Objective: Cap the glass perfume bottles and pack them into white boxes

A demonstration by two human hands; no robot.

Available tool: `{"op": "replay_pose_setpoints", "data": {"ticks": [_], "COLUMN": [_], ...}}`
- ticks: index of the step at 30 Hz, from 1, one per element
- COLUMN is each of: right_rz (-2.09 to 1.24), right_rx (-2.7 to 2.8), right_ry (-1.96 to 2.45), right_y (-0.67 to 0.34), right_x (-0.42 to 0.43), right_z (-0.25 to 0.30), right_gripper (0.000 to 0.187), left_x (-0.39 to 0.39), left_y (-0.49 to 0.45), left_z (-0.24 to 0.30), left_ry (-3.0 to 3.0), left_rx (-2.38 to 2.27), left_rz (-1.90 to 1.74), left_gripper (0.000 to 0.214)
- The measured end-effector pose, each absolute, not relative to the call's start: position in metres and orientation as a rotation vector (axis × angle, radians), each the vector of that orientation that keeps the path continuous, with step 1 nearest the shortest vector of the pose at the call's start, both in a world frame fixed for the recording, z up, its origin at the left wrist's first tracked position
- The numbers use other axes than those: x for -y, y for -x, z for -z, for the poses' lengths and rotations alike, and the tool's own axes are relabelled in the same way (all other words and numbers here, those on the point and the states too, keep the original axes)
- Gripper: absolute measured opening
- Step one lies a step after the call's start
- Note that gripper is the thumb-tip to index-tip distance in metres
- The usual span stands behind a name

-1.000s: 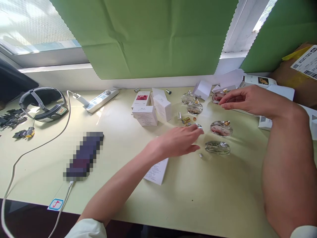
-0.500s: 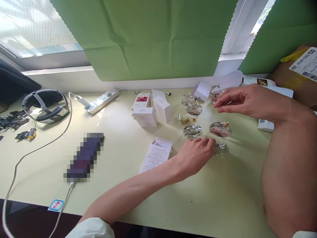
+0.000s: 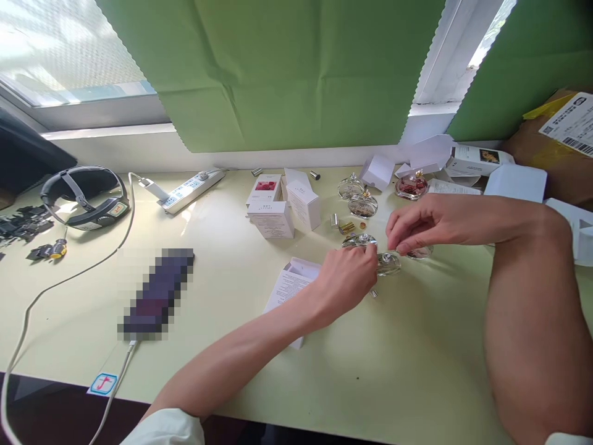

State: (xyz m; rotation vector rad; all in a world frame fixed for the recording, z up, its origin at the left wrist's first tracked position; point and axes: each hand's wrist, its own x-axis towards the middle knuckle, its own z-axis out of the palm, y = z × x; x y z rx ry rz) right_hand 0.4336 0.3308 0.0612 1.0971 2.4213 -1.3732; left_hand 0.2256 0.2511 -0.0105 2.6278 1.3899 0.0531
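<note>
My left hand (image 3: 345, 281) is closed around one end of a small clear glass perfume bottle (image 3: 388, 264) and holds it just above the table. My right hand (image 3: 417, 225) hovers over the bottle's other end with thumb and forefinger pinched together; what they pinch is too small to make out. A tiny silver cap (image 3: 373, 293) lies on the table just below the bottle. Another clear bottle (image 3: 359, 240) sits right behind my left fingers. A pink-filled bottle (image 3: 420, 252) is partly hidden under my right hand.
More bottles (image 3: 362, 206) and a pink one (image 3: 411, 185) stand further back, with gold and silver caps (image 3: 347, 227) beside them. White boxes (image 3: 271, 217) stand left, an open box (image 3: 291, 290) lies by my left wrist. A power strip (image 3: 189, 188), a headband (image 3: 83, 196) and a cabled phone (image 3: 157, 292) lie left.
My left hand took the clear bottle off the table and lifted it slightly left. My right hand came down from the pink bottle at the back to the held bottle.
</note>
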Motion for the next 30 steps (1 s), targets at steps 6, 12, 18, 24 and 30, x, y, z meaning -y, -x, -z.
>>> {"op": "replay_pose_setpoints", "data": {"ticks": [6, 12, 18, 24, 30], "right_rz": [1.354, 1.363, 1.34, 1.248, 1.251], "right_rx": [-2.335, -2.353, -2.338, -2.323, -2.281], "right_ry": [-1.068, -1.085, -1.122, -1.22, -1.27], "right_y": [-0.426, -0.422, -0.421, -0.42, -0.417], "right_x": [-0.33, -0.33, -0.332, -0.328, -0.325], "right_z": [-0.058, -0.057, -0.054, -0.06, -0.061], "right_gripper": [0.026, 0.022, 0.022, 0.026, 0.027], "left_x": [-0.252, -0.252, -0.253, -0.255, -0.254], "left_y": [-0.224, -0.224, -0.223, -0.222, -0.221], "left_z": [0.009, 0.01, 0.012, 0.016, 0.005], "left_ry": [-2.659, -2.646, -2.646, -2.648, -2.581], "left_rx": [-1.344, -1.327, -1.307, -1.289, -1.257], "left_rz": [-0.045, -0.051, -0.059, -0.104, -0.133], "left_gripper": [0.01, 0.012, 0.012, 0.012, 0.032]}}
